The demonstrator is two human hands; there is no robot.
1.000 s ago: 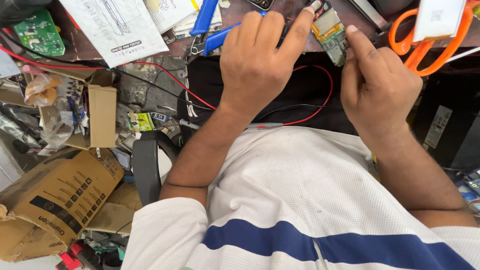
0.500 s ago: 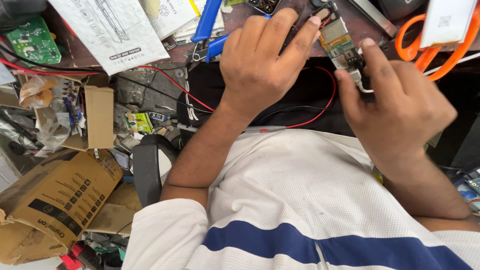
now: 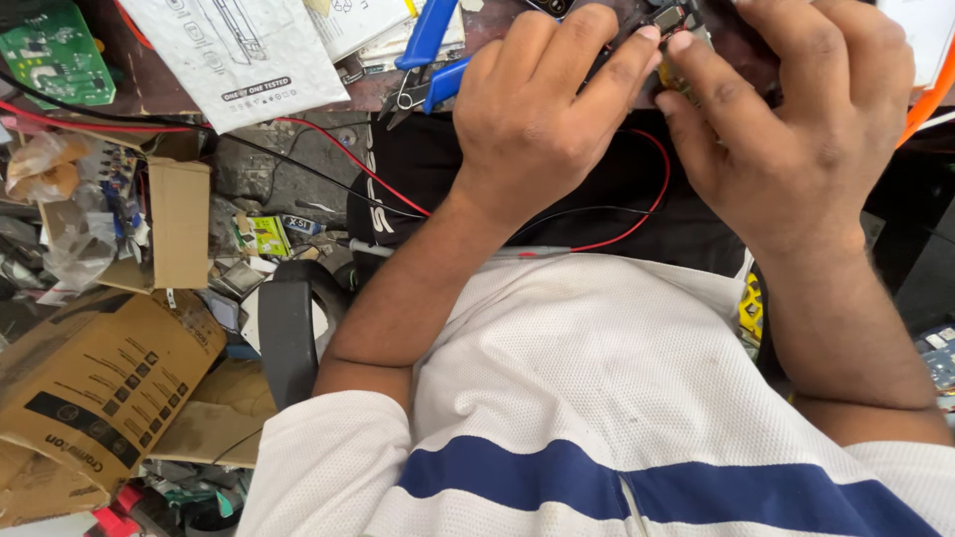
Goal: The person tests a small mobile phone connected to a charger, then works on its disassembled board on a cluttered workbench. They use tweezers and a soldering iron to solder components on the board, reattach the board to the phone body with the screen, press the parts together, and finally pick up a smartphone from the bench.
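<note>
A small circuit board [image 3: 668, 18] sits at the top edge of the view, mostly hidden by my fingers. My left hand [image 3: 542, 114] pinches it from the left with its fingertips. From the right, my right hand [image 3: 796, 129] closes its fingers on the same board. A red wire [image 3: 637, 224] and a black wire [image 3: 557, 214] loop down from the board across my dark lap. Blue-handled pliers [image 3: 428, 55] lie on the bench just left of my left hand.
A white printed sheet [image 3: 234, 55] and a green circuit board [image 3: 55, 60] lie at the top left. Cardboard boxes [image 3: 95, 383] and small scrap parts crowd the floor at left. An orange scissor handle [image 3: 930, 94] shows at the right edge.
Both hands have drawn together over the small board, which is now nearly covered. The view has shifted so the board sits at the top edge.
</note>
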